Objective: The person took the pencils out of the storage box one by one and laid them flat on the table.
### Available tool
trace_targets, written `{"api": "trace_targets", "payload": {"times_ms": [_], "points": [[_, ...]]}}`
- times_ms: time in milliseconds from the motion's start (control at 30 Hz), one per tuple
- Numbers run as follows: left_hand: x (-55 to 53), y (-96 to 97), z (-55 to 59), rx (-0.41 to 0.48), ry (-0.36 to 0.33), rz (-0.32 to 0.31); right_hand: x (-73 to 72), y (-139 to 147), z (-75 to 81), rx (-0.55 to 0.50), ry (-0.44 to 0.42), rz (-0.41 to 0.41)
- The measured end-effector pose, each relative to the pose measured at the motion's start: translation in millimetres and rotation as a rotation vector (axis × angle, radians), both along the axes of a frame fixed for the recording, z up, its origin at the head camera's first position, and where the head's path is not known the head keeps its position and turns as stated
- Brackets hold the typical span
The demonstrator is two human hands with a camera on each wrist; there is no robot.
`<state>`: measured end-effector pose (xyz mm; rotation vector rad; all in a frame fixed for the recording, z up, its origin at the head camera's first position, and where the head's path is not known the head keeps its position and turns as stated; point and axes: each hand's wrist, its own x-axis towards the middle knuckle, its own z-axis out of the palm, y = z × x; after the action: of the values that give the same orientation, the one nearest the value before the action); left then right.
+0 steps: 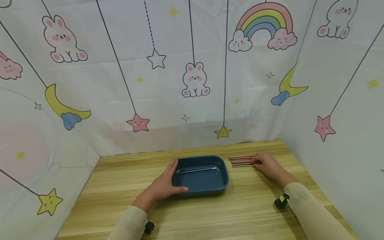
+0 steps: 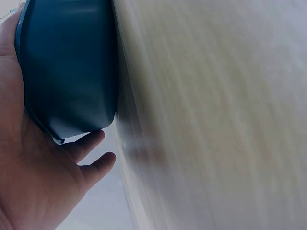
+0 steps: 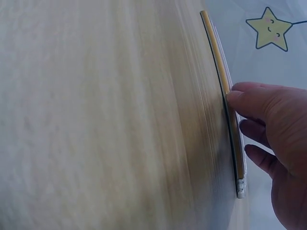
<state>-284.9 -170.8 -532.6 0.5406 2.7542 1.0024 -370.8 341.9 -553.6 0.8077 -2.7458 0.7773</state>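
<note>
A dark blue rectangular tray [image 1: 199, 186] sits on the table. My left hand [image 1: 163, 183] holds its left end, thumb along the front wall and fingers on the left side; in the left wrist view the tray [image 2: 69, 72] rises beside the palm. One slim pencil-like stick [image 1: 196, 171] lies inside it. To the right, several pencils [image 1: 240, 162] lie side by side. My right hand [image 1: 270, 166] is over their right ends, fingers bent. In the right wrist view, its thumb and forefinger pinch at a yellow pencil [image 3: 218, 52] with a white eraser end; the far fingertips are partly hidden.
The wood-grain table [image 1: 210, 216] ends at a white printed cloth [image 1: 168, 100] at the back and both sides. Small black cameras [image 1: 281, 201] are strapped to both wrists, over pale sleeves.
</note>
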Motion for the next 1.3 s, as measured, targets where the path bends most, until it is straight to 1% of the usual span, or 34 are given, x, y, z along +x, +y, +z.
{"api": "trace_targets", "payload": {"times_ms": [233,367,467,600,700,833,933,1100,1167,1300], "points": [[-0.3,-0.1,-1.7,-0.009,-0.008,0.000,5.4,-2.5,5.4,-0.034,0.001,-0.001],[-0.5,-0.4,-2.3,-0.005,-0.006,0.000,8.8,-13.6,13.8,-0.085,-0.015,0.013],[-0.7,-0.4,-2.6,-0.002,0.001,-0.001,12.2,-28.6,24.2,-0.114,-0.046,0.027],[-0.8,-0.2,-1.8,0.001,0.003,-0.002,15.9,-53.8,38.1,-0.131,-0.116,0.056],[-0.7,-0.1,-1.9,0.003,0.005,-0.002,17.5,-74.6,46.8,-0.143,-0.154,0.096],[-0.6,0.0,-2.3,-0.002,0.006,-0.003,18.9,-101.1,55.1,-0.141,-0.142,0.182],[-1.2,-0.3,-2.8,-0.015,0.011,-0.005,18.7,-119.6,58.6,-0.101,-0.116,0.248],[-2.8,-0.9,-3.4,-0.068,0.054,-0.010,20.3,-149.7,63.3,-0.006,-0.127,0.335],[-3.1,-1.0,-2.7,-0.090,0.078,-0.014,21.2,-161.3,63.3,0.033,-0.140,0.353],[-3.7,-1.0,-1.2,-0.138,0.118,-0.025,20.4,-182.4,57.7,0.126,-0.111,0.369]]}}
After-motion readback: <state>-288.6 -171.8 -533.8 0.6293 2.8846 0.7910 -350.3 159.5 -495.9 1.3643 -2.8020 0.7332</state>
